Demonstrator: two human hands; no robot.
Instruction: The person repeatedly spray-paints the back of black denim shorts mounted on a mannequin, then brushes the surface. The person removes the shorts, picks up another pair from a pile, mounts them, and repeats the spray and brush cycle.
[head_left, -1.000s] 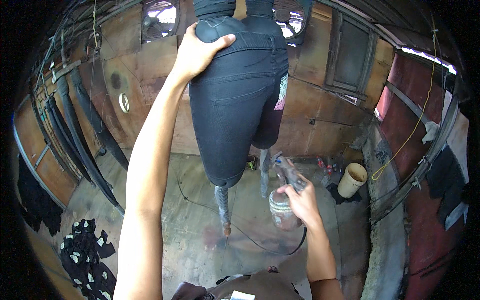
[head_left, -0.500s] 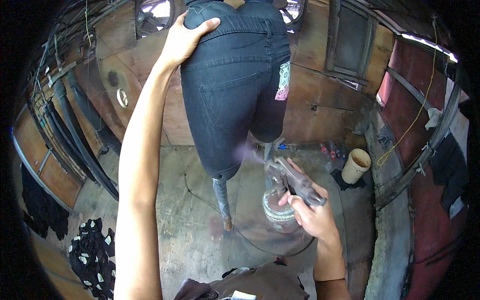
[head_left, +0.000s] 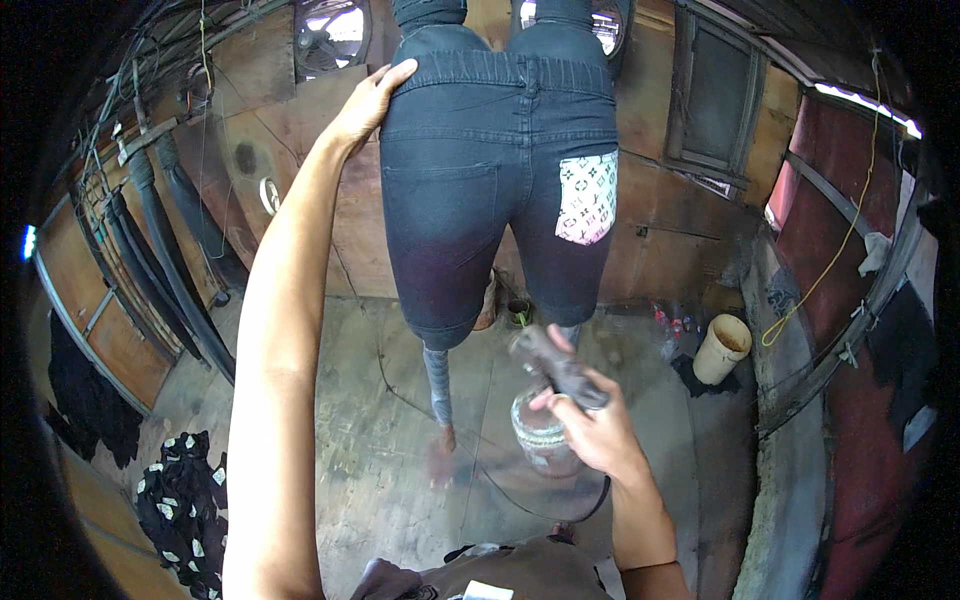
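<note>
Overspray is the chief risk judged from this position: the spray gun (head_left: pixel 560 368) points up at the seat of the dark jeans (head_left: pixel 500 190), which hang inflated on a form just above it, and the patterned white pocket patch (head_left: pixel 587 197) sits near the reddish-tinted zone on the thighs, so a slight swing of the nozzle could likely stain the patch or spread colour unevenly. A second hazard, also a judgement: the jeans are steadied at one point only, so the form could turn or sway under the air blast and blur the sprayed edge. The hose (head_left: pixel 480 470) loops across the floor (head_left: pixel 380 400) below the gun and could snag a foot or tug the aim. Left hand (head_left: pixel 368 100): arm raised full length, palm flat and fingers (head_left: pixel 398 72) spread against the left side of the waistband, pressing rather than clasping; nothing is gripped. Right hand (head_left: pixel 590 430): closed around the handle of the spray gun, one finger extended along the body toward the trigger area; whether the trigger is pressed cannot be told. Glass paint jar (head_left: pixel 542 435): hangs under the gun, just beside the right hand. Surroundings: pale bucket (head_left: pixel 722 348) at the right wall, black-and-white patterned cloth (head_left: pixel 185 500) on the floor at lower left, wall fan (head_left: pixel 328 32) above.
</note>
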